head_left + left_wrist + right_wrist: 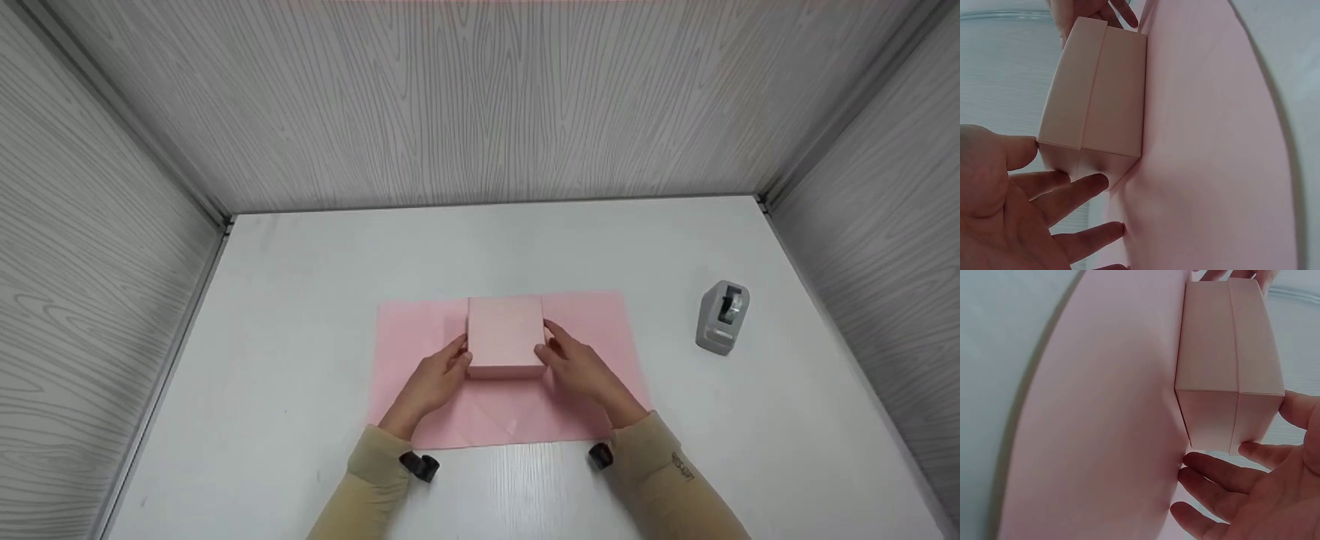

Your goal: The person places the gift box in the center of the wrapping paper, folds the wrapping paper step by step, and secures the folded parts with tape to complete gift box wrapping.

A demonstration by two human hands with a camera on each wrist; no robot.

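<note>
A pale pink lidded box sits on a sheet of pink paper, its lid seam running round the sides. My left hand touches the box's left side. In the left wrist view, the thumb meets the lid's corner, two fingers lie against the side, and the lower fingers spread near the paper. My right hand is at the opposite side. Its thumb rests at the lid's edge and its index fingertip touches the side, while the other fingers extend low beside the box in the right wrist view.
A grey tape dispenser stands on the white table to the right of the paper. Grey wood-grain panels rise at the back and both sides. Dark wrist straps hang by the sleeves.
</note>
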